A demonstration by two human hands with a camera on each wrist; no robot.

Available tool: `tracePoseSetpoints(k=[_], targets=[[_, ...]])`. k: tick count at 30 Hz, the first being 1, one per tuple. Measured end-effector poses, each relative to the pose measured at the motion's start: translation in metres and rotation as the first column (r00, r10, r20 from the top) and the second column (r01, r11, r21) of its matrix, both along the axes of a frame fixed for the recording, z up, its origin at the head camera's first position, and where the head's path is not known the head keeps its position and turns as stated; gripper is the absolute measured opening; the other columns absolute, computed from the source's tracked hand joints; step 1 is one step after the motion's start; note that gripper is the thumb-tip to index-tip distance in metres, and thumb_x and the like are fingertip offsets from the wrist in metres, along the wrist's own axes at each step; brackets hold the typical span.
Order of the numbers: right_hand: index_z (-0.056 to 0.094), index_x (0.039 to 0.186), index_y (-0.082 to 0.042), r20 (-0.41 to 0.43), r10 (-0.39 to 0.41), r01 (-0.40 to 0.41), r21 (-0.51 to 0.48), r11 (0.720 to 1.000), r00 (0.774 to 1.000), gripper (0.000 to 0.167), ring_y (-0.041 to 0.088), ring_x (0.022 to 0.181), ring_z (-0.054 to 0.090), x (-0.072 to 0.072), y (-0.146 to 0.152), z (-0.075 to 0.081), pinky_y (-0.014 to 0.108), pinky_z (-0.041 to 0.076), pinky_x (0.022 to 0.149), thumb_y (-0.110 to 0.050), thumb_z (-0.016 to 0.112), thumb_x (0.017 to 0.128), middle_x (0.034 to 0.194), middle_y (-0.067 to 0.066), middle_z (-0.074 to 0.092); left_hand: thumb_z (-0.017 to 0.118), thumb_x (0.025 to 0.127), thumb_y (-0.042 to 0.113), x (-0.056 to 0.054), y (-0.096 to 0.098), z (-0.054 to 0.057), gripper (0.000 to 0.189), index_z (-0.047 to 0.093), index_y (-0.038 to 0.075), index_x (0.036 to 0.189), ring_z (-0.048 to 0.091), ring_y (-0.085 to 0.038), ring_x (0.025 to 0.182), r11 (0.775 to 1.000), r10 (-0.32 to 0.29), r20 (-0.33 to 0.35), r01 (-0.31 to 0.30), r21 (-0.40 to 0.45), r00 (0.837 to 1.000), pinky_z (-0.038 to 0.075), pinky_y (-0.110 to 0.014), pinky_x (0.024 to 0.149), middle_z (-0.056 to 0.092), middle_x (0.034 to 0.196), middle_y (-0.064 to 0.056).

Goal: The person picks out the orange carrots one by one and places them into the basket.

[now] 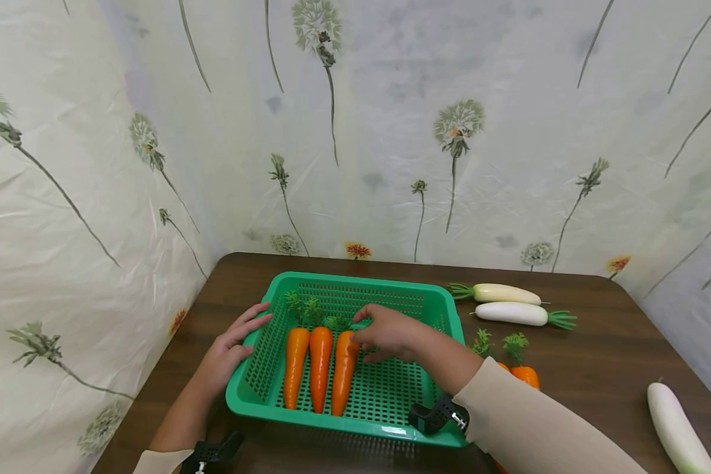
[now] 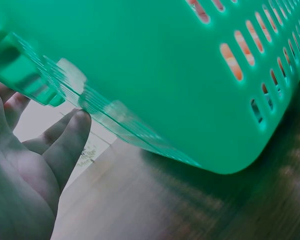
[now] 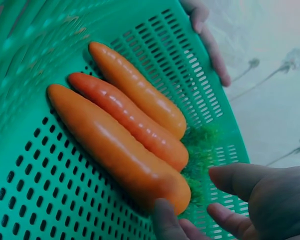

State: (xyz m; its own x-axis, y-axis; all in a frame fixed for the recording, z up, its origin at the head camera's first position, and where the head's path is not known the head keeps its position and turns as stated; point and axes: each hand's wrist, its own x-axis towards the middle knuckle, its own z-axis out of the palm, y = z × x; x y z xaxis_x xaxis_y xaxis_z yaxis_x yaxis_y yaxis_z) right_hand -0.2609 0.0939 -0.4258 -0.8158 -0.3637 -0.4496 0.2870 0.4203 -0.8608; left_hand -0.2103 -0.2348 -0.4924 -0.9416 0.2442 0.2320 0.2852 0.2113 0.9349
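Three orange toy carrots [image 1: 320, 368] lie side by side in a green plastic basket [image 1: 355, 282], leafy tops toward its far side. My right hand [image 1: 385, 332] is over the rightmost carrot [image 3: 120, 150], near its leafy end. In the right wrist view, its fingers are spread apart, with one fingertip [image 3: 165, 220] at the carrot's thick end. My left hand [image 1: 228, 352] rests its fingers against the basket's left rim. From the left wrist, one fingertip [image 2: 81, 120] shows against the basket's outer wall; the far fingertips are partly hidden by the rim.
Two white radishes [image 1: 509, 313] with green leaves lie right of the basket, and another white radish [image 1: 678, 424] is near the table's right edge. More carrots [image 1: 526, 376] are partly hidden behind my right sleeve. A patterned cloth [image 1: 379, 145] hangs behind the brown table [image 1: 598, 368].
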Motion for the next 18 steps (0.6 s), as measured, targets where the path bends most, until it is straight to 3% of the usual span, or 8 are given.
tracePoseSetpoints(k=[9,18], targets=[[0.046,0.145,-0.004,-0.004,-0.026,0.026,-0.053,0.998,1.0,0.051,0.032,0.101,0.059,0.001,0.001,0.01,0.043,0.062,0.081,-0.007,0.067,0.099,0.12,0.018,0.061,0.038,0.097,-0.01,0.0,0.0,0.0,0.057,0.058,0.004,0.149,0.019,-0.038,0.159,1.0,-0.002,-0.005,0.002,0.001,1.0,0.033,-0.012,0.107,0.034,0.169,-0.008],[0.043,0.15,-0.008,0.012,-0.052,0.053,-0.141,0.989,0.999,0.057,0.041,0.115,0.059,0.008,0.011,0.021,0.048,0.06,0.088,-0.008,0.068,0.099,0.134,0.023,0.056,0.037,0.096,-0.012,-0.002,-0.001,-0.004,0.058,0.057,0.002,0.149,0.02,-0.037,0.157,1.0,-0.017,-0.033,0.017,-0.004,0.999,0.034,-0.013,0.107,0.034,0.169,-0.01]])
